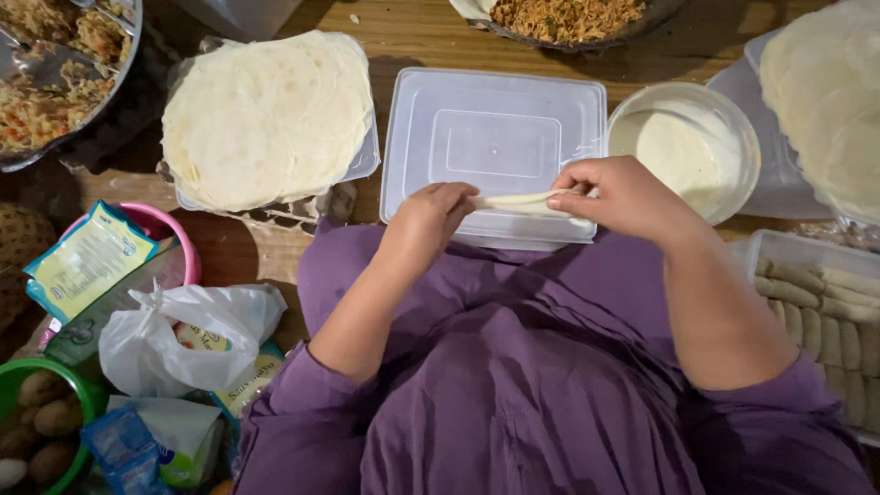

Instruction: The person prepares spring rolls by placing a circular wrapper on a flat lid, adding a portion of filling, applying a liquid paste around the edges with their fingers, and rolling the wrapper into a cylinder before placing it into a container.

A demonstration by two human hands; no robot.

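Pale rolled pastry wrapper pinched at both ends, left hand and right hand each in closed grip. Held over clear rectangular plastic lid; round bowl of white paste just beside right hand.

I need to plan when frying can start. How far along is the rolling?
Done: a container of finished rolls sits at the person's right, with a good number lined up. In hand: the left hand and right hand hold one thin roll over an upturned clear lid. Left: a thick stack of wrappers, another stack, filling and a bowl of white paste.
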